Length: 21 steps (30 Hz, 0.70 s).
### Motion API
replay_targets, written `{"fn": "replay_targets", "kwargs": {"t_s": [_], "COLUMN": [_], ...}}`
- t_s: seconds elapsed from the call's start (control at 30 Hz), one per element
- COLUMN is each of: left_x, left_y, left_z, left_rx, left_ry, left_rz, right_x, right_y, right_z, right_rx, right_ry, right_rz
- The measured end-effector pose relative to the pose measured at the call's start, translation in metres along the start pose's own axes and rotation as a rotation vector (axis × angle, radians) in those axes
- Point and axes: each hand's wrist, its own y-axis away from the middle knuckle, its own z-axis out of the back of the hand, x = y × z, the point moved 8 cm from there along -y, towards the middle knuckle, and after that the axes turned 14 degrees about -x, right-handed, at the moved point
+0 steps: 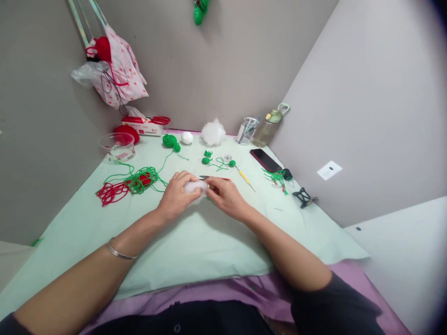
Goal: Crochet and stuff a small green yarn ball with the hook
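Observation:
A tuft of white stuffing point(194, 186) lies between my two hands, above the middle of the table. My left hand point(177, 195) is closed around its left part, thumb in front. The fingers of my right hand point(226, 195) pinch its right end. Just behind the hands lies a pair of scissors point(223, 178), partly hidden by my fingers. A bit of green shows below the right fingertips, too small to make out. Farther back sits a larger fluffy heap of stuffing point(213, 133). A crochet hook with a yellow handle point(243, 177) rests to the right.
Tangled green and red yarn point(141, 180) spreads at left, before a clear plastic tub point(118, 148). Small green crocheted pieces point(206, 160) lie mid-table. A phone point(265, 160), a bottle point(268, 129), a cup of pens point(247, 131) and a black stand point(304, 197) line the right side.

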Motion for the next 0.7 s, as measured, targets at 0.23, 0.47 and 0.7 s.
{"fn": "replay_targets", "kwargs": {"t_s": [0.23, 0.47, 0.7], "left_x": [0.009, 0.01, 0.008], "left_y": [0.001, 0.001, 0.008], "left_z": [-0.002, 0.0, 0.002], "left_rx": [-0.014, -0.013, -0.091], "left_ry": [0.007, 0.079, 0.096], "left_rz": [0.133, 0.128, 0.044], "right_x": [0.006, 0.018, 0.004], "right_y": [0.003, 0.006, 0.002], "right_z": [-0.008, -0.003, -0.009], "right_rx": [-0.085, -0.14, 0.066], "right_ry": [0.093, 0.025, -0.3], "right_rz": [0.088, 0.11, -0.218]}}
